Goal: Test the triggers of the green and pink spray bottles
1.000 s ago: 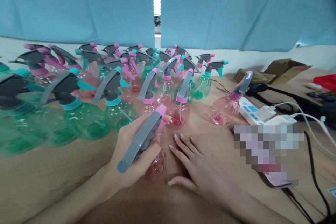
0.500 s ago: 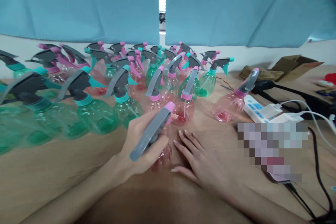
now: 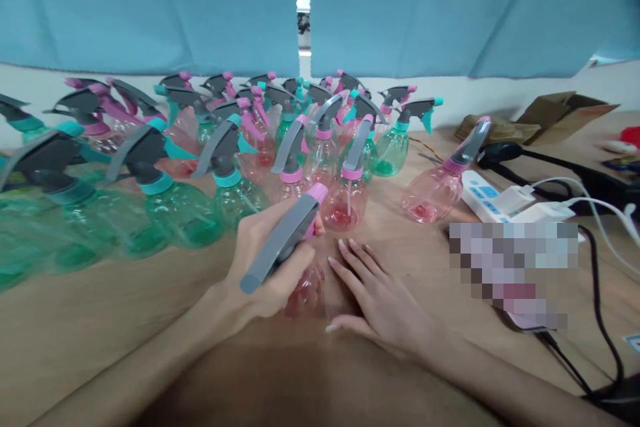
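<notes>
My left hand (image 3: 265, 260) is wrapped round the neck of a pink spray bottle (image 3: 306, 293), whose grey spray head with a pink nozzle shows above the fingers. The bottle's lower part is visible beneath the hand, near the tabletop. Just right of it, my right hand (image 3: 375, 293) lies flat on the wooden table with its fingers spread, holding nothing. Beyond my hands stand another pink spray bottle (image 3: 346, 207) and a green spray bottle (image 3: 240, 197) with a turquoise collar.
Several green and pink spray bottles crowd the left and back of the table. A lone pink spray bottle (image 3: 434, 195) stands right, beside a white power strip (image 3: 483, 192) with plugged chargers. A blurred-out phone, cables and brown cardboard (image 3: 565, 117) lie further right. Blue curtains (image 3: 150, 7) hang behind.
The whole view has shifted slightly, so everything sits a little higher and further left. My left hand keeps its hold on the spray bottle; my right hand stays flat.
</notes>
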A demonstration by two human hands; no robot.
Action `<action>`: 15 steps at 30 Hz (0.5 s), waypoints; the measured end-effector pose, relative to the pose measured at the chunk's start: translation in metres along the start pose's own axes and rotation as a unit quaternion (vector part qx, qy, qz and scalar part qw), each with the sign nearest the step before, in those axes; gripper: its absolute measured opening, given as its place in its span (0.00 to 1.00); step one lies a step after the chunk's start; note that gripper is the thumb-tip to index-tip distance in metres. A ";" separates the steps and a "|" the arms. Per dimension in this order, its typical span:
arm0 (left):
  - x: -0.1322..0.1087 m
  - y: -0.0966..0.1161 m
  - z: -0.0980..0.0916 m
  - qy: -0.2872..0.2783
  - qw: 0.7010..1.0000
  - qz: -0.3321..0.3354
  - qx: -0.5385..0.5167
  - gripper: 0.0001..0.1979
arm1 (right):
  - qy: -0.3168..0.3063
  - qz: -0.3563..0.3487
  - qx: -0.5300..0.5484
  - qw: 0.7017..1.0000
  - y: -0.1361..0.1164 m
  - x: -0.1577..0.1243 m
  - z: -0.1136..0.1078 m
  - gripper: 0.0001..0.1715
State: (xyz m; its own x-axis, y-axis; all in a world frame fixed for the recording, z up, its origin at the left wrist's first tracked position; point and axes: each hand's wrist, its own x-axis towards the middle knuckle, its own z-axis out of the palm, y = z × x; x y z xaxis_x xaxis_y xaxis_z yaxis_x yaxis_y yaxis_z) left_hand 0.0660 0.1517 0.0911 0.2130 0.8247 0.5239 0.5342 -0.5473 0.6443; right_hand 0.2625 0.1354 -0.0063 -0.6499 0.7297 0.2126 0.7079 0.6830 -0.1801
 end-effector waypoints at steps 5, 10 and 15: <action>0.000 0.001 0.003 -0.007 0.999 -0.013 -0.038 0.06 | 0.009 0.024 0.058 0.998 -0.006 -0.001 -0.014 0.48; -0.002 0.005 0.009 -0.004 0.999 -0.011 -0.030 0.04 | 0.047 0.059 0.186 0.980 -0.015 0.000 -0.033 0.48; -0.003 0.016 0.021 -0.008 0.999 -0.035 -0.038 0.05 | 0.076 0.057 0.292 0.952 -0.027 0.002 -0.055 0.41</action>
State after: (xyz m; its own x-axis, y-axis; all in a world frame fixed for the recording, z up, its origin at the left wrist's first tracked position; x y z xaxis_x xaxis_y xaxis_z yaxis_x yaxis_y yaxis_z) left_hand 0.0913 0.1430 0.0880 0.1904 0.8632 0.4676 0.4845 -0.4969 0.7200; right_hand 0.2566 0.1166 0.0516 -0.4987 0.8172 0.2891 0.4683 0.5346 -0.7035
